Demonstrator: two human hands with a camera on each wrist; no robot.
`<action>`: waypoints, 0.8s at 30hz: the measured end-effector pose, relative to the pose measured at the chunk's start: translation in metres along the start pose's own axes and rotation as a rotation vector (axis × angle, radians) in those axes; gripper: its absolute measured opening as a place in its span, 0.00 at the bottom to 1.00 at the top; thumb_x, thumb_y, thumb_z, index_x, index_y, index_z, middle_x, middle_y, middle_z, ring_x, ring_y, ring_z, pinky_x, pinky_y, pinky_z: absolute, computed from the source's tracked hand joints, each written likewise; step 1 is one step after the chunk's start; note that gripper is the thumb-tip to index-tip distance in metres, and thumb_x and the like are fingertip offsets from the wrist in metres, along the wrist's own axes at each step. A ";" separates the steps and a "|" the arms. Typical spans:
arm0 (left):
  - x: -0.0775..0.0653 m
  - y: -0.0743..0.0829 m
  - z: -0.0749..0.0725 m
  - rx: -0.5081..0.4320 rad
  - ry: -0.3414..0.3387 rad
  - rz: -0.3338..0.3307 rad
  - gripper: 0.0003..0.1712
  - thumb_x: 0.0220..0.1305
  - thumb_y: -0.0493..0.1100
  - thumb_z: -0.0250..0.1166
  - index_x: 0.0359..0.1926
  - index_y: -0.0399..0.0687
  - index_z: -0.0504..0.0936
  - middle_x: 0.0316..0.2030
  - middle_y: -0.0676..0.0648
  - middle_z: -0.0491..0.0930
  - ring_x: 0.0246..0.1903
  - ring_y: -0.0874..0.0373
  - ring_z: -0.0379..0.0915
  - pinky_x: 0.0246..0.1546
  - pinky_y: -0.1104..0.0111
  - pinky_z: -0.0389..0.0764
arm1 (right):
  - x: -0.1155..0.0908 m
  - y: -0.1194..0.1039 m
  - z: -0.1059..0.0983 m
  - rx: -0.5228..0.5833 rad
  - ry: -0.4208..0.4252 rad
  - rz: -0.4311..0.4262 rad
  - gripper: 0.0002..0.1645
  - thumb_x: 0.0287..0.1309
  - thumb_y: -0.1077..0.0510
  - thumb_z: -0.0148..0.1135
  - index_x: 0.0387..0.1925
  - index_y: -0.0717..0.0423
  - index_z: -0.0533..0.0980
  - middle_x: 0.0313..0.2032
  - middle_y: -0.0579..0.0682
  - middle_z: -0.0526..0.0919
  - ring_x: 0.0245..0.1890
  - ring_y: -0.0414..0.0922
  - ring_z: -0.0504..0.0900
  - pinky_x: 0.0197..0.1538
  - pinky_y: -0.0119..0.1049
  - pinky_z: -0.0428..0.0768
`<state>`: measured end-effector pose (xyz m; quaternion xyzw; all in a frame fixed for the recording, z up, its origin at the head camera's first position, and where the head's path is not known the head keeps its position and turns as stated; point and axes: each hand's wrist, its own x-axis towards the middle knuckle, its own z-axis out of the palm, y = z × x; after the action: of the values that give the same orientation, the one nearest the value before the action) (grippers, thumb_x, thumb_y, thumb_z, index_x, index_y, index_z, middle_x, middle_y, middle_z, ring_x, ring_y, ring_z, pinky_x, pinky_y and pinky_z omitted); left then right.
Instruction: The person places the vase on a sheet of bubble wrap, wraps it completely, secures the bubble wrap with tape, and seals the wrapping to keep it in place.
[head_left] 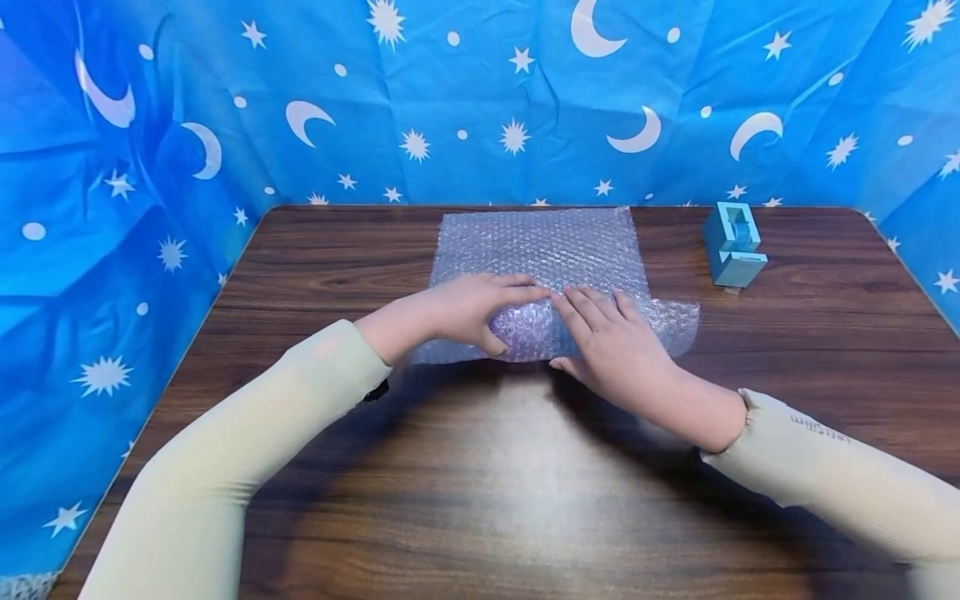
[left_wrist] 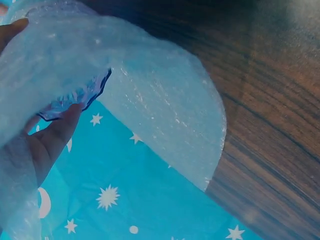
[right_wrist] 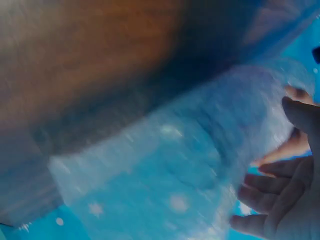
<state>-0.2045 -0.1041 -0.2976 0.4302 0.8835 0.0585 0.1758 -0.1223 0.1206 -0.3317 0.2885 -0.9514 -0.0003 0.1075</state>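
A sheet of bubble wrap [head_left: 540, 246] lies on the table, its near part rolled around a bluish-purple, see-through piece. In the left wrist view, the faceted, scalloped rim of this glass-like piece [left_wrist: 82, 97] shows at the roll's end; its whole shape is hidden by the wrap. My left hand [head_left: 476, 310] holds the left end of the roll, fingers over the top and thumb against the near side. On the right part of the roll rests my right hand [head_left: 618, 342], its fingers stretched out flat over the wrap.
At the back right of the brown wooden table [head_left: 525, 492] stands a light-blue tape dispenser [head_left: 735, 246]. A blue curtain [head_left: 465, 100] with white moons and stars hangs behind the table and along its sides. The wrap's loose right end [head_left: 678, 323] sticks out past the right hand.
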 end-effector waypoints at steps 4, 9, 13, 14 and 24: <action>0.005 -0.004 -0.006 -0.058 -0.042 0.000 0.54 0.59 0.43 0.75 0.81 0.53 0.56 0.80 0.39 0.54 0.78 0.40 0.56 0.78 0.46 0.60 | 0.005 0.001 0.009 0.013 -0.056 0.040 0.56 0.60 0.35 0.68 0.75 0.68 0.61 0.73 0.66 0.68 0.75 0.61 0.68 0.76 0.61 0.64; 0.008 -0.008 -0.010 -0.096 -0.063 0.005 0.55 0.58 0.42 0.75 0.81 0.51 0.55 0.80 0.38 0.54 0.79 0.41 0.53 0.80 0.48 0.56 | 0.018 0.004 0.017 0.076 -0.067 0.064 0.64 0.53 0.31 0.72 0.74 0.72 0.60 0.70 0.70 0.71 0.72 0.64 0.71 0.75 0.61 0.67; 0.009 -0.011 -0.010 -0.116 -0.060 0.004 0.55 0.58 0.42 0.74 0.81 0.49 0.54 0.80 0.38 0.55 0.80 0.42 0.52 0.80 0.49 0.54 | 0.028 0.009 0.021 0.104 -0.040 0.057 0.67 0.44 0.29 0.75 0.71 0.73 0.63 0.64 0.71 0.77 0.66 0.65 0.77 0.71 0.63 0.71; 0.009 -0.011 -0.010 -0.119 -0.060 0.005 0.55 0.58 0.42 0.74 0.81 0.48 0.54 0.80 0.38 0.55 0.80 0.42 0.52 0.81 0.49 0.54 | 0.030 0.011 0.021 0.107 -0.038 0.052 0.67 0.43 0.29 0.76 0.69 0.73 0.64 0.62 0.70 0.79 0.64 0.64 0.79 0.70 0.63 0.72; 0.006 -0.013 -0.007 -0.121 -0.052 -0.022 0.54 0.62 0.45 0.73 0.82 0.56 0.52 0.81 0.45 0.53 0.81 0.45 0.50 0.81 0.48 0.55 | 0.043 0.018 0.025 0.082 -0.128 0.036 0.60 0.44 0.33 0.78 0.66 0.68 0.67 0.57 0.65 0.83 0.54 0.61 0.85 0.57 0.56 0.83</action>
<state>-0.2204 -0.1072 -0.2957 0.4106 0.8781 0.0986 0.2248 -0.1718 0.1105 -0.3462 0.2749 -0.9606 0.0222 0.0347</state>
